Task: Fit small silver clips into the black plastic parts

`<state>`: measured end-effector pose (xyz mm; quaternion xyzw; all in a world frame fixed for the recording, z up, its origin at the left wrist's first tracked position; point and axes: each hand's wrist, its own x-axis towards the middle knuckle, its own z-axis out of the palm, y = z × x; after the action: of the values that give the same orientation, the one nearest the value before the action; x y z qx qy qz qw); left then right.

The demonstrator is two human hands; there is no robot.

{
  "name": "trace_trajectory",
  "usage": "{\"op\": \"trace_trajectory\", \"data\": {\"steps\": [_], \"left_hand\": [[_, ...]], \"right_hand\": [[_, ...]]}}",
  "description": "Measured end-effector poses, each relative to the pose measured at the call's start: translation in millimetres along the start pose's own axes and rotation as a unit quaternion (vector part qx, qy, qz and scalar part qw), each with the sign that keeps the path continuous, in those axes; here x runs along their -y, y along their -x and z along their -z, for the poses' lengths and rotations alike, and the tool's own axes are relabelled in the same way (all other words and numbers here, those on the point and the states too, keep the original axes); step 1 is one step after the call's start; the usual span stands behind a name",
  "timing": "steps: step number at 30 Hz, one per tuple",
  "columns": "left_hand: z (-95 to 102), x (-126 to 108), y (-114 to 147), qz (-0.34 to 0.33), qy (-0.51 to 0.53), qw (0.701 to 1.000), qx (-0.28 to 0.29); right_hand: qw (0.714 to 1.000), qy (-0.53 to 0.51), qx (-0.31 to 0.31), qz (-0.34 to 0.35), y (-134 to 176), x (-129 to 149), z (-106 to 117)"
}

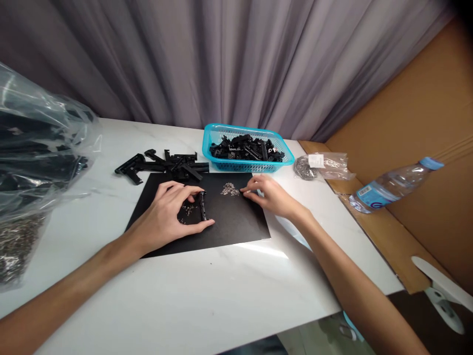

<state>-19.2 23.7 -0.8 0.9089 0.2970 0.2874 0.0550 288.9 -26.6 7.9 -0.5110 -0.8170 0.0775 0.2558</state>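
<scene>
My left hand [173,212] grips a slim black plastic part [203,206] between thumb and fingers, holding it by its two ends over the black mat [236,222]. Beneath that hand, partly hidden, lies a scatter of small coppery metal pieces [189,210]. My right hand [268,195] is at the mat's right side, fingertips pinched together at the edge of a small pile of silvery metal pieces [229,189]. Whatever sits between those fingertips is too small to make out.
Behind the mat stands a blue basket [247,166] full of black parts. Longer black parts [166,165] lie left of it. A small bag of metal pieces [306,167] and a plastic bottle [391,187] are at right. Large clear bags [40,148] crowd the left.
</scene>
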Motion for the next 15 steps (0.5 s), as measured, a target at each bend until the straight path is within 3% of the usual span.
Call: {"op": "trace_trajectory", "data": {"steps": [4, 8, 11, 15], "left_hand": [[0.7, -2, 0, 0.003, 0.003, 1.0, 0.001], [3.4, -6, 0, 0.01, 0.012, 1.0, -0.003], [5.4, -9, 0, 0.025, 0.025, 0.999, -0.005], [6.2, -9, 1, 0.023, 0.047, 0.999, 0.005]], "right_hand": [[0.99, 0.119, 0.066, 0.039, 15, 18, 1], [0.983, 0.179, 0.025, -0.009, 14, 29, -8], [0.989, 0.139, -0.006, -0.047, 9, 31, -9], [0.998, 0.017, -0.04, -0.043, 7, 38, -3]]}}
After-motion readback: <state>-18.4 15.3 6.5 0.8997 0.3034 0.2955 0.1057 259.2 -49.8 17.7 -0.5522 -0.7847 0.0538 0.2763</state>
